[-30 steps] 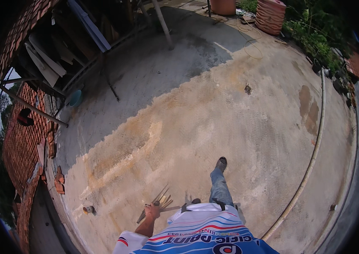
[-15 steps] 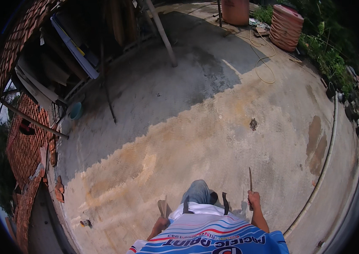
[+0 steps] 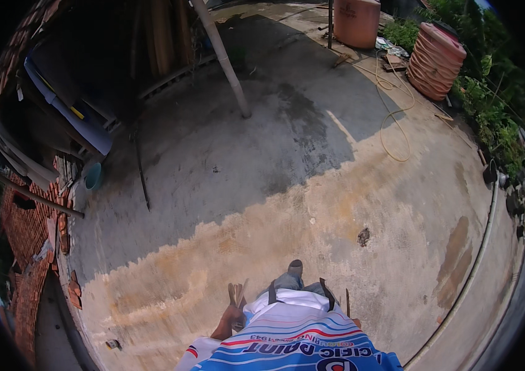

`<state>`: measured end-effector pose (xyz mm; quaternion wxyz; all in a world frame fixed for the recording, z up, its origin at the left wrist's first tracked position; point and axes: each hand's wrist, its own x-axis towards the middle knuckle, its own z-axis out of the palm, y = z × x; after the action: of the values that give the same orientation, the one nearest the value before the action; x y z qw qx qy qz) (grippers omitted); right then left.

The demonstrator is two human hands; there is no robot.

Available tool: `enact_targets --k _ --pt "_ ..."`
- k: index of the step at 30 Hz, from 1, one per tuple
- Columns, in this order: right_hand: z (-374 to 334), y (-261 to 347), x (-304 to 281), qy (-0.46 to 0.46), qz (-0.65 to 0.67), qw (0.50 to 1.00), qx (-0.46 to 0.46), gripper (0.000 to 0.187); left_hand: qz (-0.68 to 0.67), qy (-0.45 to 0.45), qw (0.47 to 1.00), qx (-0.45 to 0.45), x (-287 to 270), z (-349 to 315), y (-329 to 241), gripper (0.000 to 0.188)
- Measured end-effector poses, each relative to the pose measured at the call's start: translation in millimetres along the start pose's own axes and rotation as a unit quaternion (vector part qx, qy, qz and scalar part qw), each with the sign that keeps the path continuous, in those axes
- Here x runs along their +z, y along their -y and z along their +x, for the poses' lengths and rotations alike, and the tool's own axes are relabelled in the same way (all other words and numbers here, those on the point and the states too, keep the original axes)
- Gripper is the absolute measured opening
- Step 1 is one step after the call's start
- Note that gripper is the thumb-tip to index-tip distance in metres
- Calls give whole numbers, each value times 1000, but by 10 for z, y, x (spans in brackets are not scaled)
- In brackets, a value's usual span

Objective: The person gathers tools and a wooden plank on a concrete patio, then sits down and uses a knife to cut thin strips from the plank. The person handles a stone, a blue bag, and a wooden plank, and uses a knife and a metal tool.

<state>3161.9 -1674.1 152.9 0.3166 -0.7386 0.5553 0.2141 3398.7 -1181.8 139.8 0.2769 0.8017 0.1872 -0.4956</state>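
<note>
Head view looks down on a person in a white and blue shirt (image 3: pixel 293 328) above a concrete floor (image 3: pixel 262 226), one shoe (image 3: pixel 295 267) showing ahead of the shirt hem. The left hand (image 3: pixel 231 318), just beside the shirt, is curled closed around a few wooden slats (image 3: pixel 236 295), which rise from the fist. For good carrying, the left hand would do well to squeeze the slats into one even bundle, as the splayed ends could slip loose, and to hold them clear of the leg. At the right edge of the shirt only a sliver of the right hand (image 3: pixel 356 323) shows, so how far its fingers close cannot be told; a thin blade (image 3: pixel 348 303) stands up just beside it. Its edge is best kept turned away from the body, and footing deserves care near the dark clump (image 3: pixel 363 237) on the floor. The slats look flat, narrow and dry, pale grey-brown, fanning slightly apart at the top; how many there are is too small to count. The blade looks slim, straight and dark brown, its lower end hidden.
</note>
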Motion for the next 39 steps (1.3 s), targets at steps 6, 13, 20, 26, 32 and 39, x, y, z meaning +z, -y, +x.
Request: enact_targets --k 6,13,20,26,32,39 --pt "1083 1056 -660 14 36 999 37 45 47 -88 990 103 -635 294 -2620 49" --pt "2818 2374 -1279 29 39 997 -56 41 91 -128 984 84 -897 940 -4527 48" --pt "4605 4671 -2901 67 125 990 -20 44 25 -32 997 68 -926 1325 -5630 59" --pt "5783 6700 -4144 -32 225 971 -77 40 -15 -9 1000 17 -1030 1752 -6581 58" --pt "6878 7446 -4238 -20 181 979 -86 42 12 -2 999 -38 -1513 2247 -7900 57" --pt "7151 7344 -4085 46 49 989 -133 45 53 -65 996 37 -2423 3269 -10376 56"
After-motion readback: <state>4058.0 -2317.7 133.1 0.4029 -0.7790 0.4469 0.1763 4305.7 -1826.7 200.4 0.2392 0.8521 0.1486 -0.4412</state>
